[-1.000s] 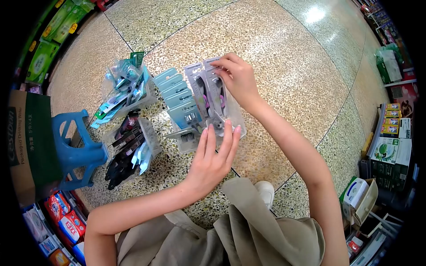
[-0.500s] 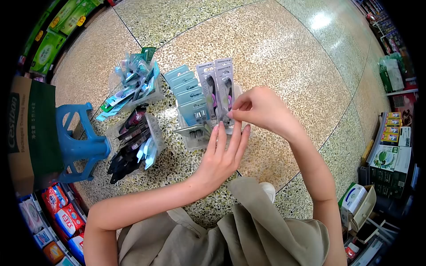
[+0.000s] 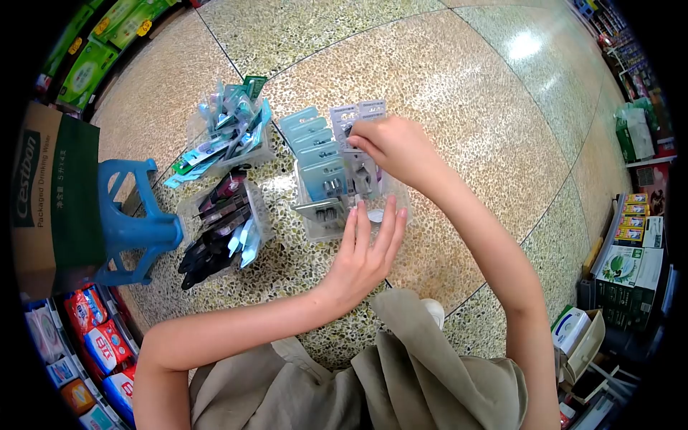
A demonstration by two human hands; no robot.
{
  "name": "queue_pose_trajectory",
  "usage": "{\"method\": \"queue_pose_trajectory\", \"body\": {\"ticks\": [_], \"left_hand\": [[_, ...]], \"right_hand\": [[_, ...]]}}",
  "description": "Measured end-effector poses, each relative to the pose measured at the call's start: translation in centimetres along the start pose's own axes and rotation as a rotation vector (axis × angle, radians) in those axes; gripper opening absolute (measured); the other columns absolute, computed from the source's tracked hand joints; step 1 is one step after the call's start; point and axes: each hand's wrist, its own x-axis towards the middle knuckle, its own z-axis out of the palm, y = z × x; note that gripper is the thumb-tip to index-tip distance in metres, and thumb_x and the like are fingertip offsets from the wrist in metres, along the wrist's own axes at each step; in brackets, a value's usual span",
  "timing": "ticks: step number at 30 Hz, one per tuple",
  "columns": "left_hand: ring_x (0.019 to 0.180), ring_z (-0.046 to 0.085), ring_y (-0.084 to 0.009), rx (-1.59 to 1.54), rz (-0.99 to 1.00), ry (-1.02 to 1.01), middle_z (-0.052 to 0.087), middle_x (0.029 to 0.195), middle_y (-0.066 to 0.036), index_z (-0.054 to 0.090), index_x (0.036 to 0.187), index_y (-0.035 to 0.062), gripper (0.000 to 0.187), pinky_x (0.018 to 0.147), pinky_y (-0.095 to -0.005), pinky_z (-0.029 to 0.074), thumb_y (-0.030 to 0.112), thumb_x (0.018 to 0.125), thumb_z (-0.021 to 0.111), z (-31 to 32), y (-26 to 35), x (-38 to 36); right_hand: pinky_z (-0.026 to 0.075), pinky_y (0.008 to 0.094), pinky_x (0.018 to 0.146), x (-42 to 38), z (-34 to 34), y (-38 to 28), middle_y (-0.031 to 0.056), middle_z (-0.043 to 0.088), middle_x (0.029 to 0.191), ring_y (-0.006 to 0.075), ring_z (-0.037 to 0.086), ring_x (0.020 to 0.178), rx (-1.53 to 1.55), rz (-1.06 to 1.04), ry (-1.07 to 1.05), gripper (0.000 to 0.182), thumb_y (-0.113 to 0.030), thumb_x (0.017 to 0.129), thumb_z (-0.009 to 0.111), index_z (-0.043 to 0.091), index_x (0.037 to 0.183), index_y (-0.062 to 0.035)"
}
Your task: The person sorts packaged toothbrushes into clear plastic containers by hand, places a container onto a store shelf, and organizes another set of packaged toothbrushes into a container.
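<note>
Teal packs stand ranked in the clear bin; side bins are jumbled. Your right hand: grip narrow at lilac packs, hold unclear. Your left hand: fingers spread at the bin.

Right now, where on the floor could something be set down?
Bare floor lies beyond the three clear boxes and between the right forearm and the goods at right. It is crowded from the blue stool to the right hand.

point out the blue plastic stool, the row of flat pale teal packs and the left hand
Blue plastic stool (image 3: 143, 231), head view, on its broad middle.
Row of flat pale teal packs (image 3: 319, 178), head view, on one pack's face.
Left hand (image 3: 355, 271), head view, on the back of it.
</note>
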Motion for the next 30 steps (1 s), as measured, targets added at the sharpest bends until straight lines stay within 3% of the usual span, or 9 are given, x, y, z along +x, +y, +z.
{"method": "queue_pose_trajectory", "body": {"ticks": [6, 12, 20, 24, 30], "left_hand": [[0.114, 0.055, -0.0422, 0.025, -0.002, 0.023, 0.045, 0.142, -0.023, 0.045, 0.139, -0.0029, 0.056, 0.103, -0.0477, 0.042, 0.018, 0.087, 0.050, 0.2, 0.1, 0.1], [0.113, 0.056, -0.0431, 0.026, 0.007, 0.033, 0.047, 0.140, -0.024, 0.047, 0.137, -0.0033, 0.054, 0.102, -0.0480, 0.043, 0.019, 0.088, 0.048, 0.0, 1.0, 0.5], [0.112, 0.057, -0.0410, 0.117, 0.062, -0.005, 0.047, 0.139, -0.025, 0.047, 0.138, -0.0036, 0.056, 0.103, -0.0470, 0.043, 0.022, 0.088, 0.047, -0.2, 2.2, 0.5], [0.107, 0.059, -0.0385, 0.090, 0.081, 0.039, 0.053, 0.132, -0.025, 0.049, 0.136, -0.0052, 0.056, 0.101, -0.0458, 0.045, 0.021, 0.087, 0.048, -0.4, 1.7, 0.6], [0.100, 0.061, -0.0336, 0.035, 0.053, 0.115, 0.062, 0.115, -0.023, 0.053, 0.132, -0.0064, 0.053, 0.098, -0.0430, 0.047, 0.017, 0.085, 0.049, -0.1, 0.8, 1.4]], "right_hand": [[0.052, 0.0348, 0.059, -1.8, 1.1, 0.8, 0.0101, 0.070, 0.080, 0.0253, 0.067, 0.065, 0.303, -0.165, 0.197, 0.014, -0.013, 0.086, 0.067, 0.069, 0.100, -0.0093], [0.053, 0.0328, 0.060, -2.9, -0.3, -0.1, 0.0138, 0.070, 0.082, 0.0231, 0.068, 0.065, 0.243, -0.051, 0.140, 0.025, -0.001, 0.084, 0.065, 0.068, 0.108, -0.0056], [0.055, 0.0284, 0.064, -2.6, -0.9, -0.1, 0.0137, 0.072, 0.081, 0.0172, 0.070, 0.069, 0.372, 0.184, 0.044, 0.024, 0.005, 0.083, 0.064, 0.069, 0.105, -0.0009], [0.054, 0.0305, 0.064, -1.9, -1.7, 0.5, 0.0163, 0.071, 0.082, 0.0223, 0.070, 0.068, 0.448, 0.179, 0.143, 0.022, 0.004, 0.079, 0.065, 0.071, 0.100, -0.0004], [0.056, 0.0263, 0.066, -1.2, -2.4, 0.9, 0.0119, 0.072, 0.080, 0.0150, 0.070, 0.072, 0.536, 0.212, 0.146, 0.020, 0.007, 0.083, 0.062, 0.071, 0.101, 0.0014]]}}
